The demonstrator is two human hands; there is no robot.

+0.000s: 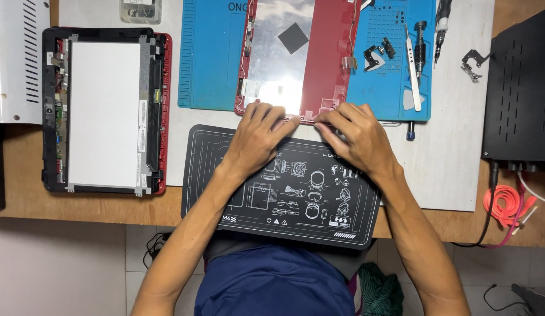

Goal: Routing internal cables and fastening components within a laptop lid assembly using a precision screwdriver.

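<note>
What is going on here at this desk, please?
A person works on a taken-apart laptop. Both hands, the left hand and the right hand, press with their fingertips on the near edge of a red laptop lid cover, which lies inner side up on a blue work mat. A black mat lies under the wrists. To the left, the bare screen panel rests in its frame. Small tools, among them a screwdriver, lie on the right.

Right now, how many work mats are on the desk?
2: a blue mat at the top under the red laptop lid, and a black printed mat beneath both hands. Others may lie out of view.
</note>
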